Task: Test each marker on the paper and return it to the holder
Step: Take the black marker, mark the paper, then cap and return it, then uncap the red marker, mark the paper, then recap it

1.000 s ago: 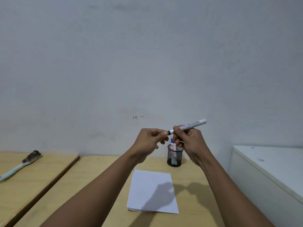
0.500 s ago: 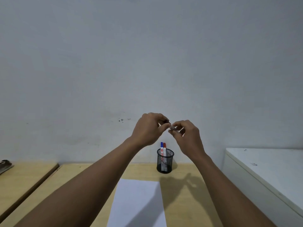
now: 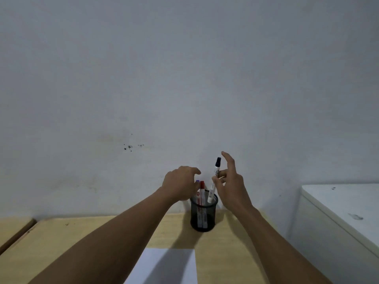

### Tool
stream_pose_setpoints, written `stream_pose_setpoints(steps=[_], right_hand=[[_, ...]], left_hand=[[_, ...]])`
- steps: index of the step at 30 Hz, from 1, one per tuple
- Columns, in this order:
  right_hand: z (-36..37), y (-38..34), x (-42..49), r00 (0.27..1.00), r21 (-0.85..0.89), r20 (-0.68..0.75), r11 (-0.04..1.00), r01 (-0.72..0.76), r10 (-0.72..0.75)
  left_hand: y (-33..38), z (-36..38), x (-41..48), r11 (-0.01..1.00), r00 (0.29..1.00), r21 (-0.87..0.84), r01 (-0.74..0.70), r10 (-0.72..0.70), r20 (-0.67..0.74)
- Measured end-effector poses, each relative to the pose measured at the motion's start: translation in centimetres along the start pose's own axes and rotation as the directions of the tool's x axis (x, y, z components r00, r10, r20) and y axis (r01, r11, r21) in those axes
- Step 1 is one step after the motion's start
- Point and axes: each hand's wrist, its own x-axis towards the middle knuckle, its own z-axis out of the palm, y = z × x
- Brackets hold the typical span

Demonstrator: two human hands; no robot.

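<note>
A black mesh holder (image 3: 203, 219) stands on the wooden table near the wall. A red-capped marker (image 3: 202, 186) and a blue-capped marker (image 3: 198, 182) stand in it. My right hand (image 3: 231, 187) pinches a white marker with a black cap (image 3: 216, 169) between thumb and middle finger, index raised. That marker is nearly upright, cap up, with its lower end just inside the holder's rim. My left hand (image 3: 180, 183) hovers at the holder's left side, fingers loosely curled beside the blue cap and holding nothing. A white paper sheet (image 3: 164, 267) lies at the bottom edge.
The wooden table (image 3: 102, 232) meets a grey wall just behind the holder. A white cabinet (image 3: 338, 212) rises to the right of the table. At the far left a gap separates this table from another one (image 3: 12, 224).
Both hands were together at chest height, capping the marker. They have dropped to the holder; the right hand now stands the capped marker in the rim and the left has let go.
</note>
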Motion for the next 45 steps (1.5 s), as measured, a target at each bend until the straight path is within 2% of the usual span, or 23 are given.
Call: stream_pose_setpoints(steps=[10,17,20,23,27,30,32,34,36,38,39,41,45], right_hand=[[3.1,5.8,1.2,0.984,-0.217,0.169,0.976,-0.013,0.05],[3.5,6.2,1.1,0.981,-0.275,0.189,0.961,0.019,0.035],[3.0,5.2,0.8,0.984,-0.291,0.169,0.957,0.004,0.048],[2.2,3.4,0.2,0.995,-0.226,0.093,0.974,-0.002,0.024],[0.5,-1.1,-1.2,0.997,-0.026,-0.078,1.0,-0.012,0.01],[0.1,-5.4,-3.3,0.991,0.116,-0.13,0.993,0.008,0.007],[0.5,-7.8,-4.7,0.995,0.232,-0.059,0.971,-0.065,0.081],[0.7,-10.6,-5.8,0.968,0.459,0.106,0.853,-0.249,0.225],[0.8,-13.2,-6.6,0.915,0.715,0.261,0.575,-0.397,0.308],[0.8,-15.2,-7.3,0.895,0.851,0.32,0.32,-0.416,0.311],[0.9,-16.0,-7.7,0.892,0.879,0.337,0.237,-0.413,0.301],[1.4,-17.2,-8.7,0.887,0.897,0.362,0.15,-0.415,0.285],[2.6,-18.3,-11.4,0.884,0.904,0.369,0.111,-0.413,0.288]], left_hand=[[-1.0,4.5,2.7,0.999,0.999,-0.011,-0.048,0.048,0.02],[-1.0,5.2,2.5,0.984,0.997,-0.17,-0.043,0.031,-0.076],[-0.8,4.9,1.8,0.964,0.999,-0.262,-0.039,0.033,-0.029],[-0.5,4.0,0.8,0.956,0.999,-0.291,-0.034,0.032,-0.01],[-0.1,0.3,-1.0,0.907,0.98,-0.42,-0.033,-0.053,-0.193],[-0.1,-3.9,-2.8,0.795,0.925,-0.604,-0.049,-0.192,-0.328],[0.1,-6.6,-4.5,0.665,0.89,-0.743,-0.072,-0.294,-0.35],[0.3,-8.9,-6.6,0.482,0.878,-0.869,-0.11,-0.362,-0.312],[0.4,-10.7,-9.0,0.314,0.885,-0.941,-0.128,-0.393,-0.251],[0.4,-11.6,-11.5,0.238,0.883,-0.963,-0.127,-0.415,-0.219],[0.3,-11.8,-12.7,0.219,0.88,-0.968,-0.125,-0.426,-0.209],[0.1,-11.9,-15.1,0.179,0.873,-0.978,-0.103,-0.454,-0.175],[-0.8,-11.1,-19.1,0.067,0.852,-0.998,-0.008,-0.521,-0.042]])
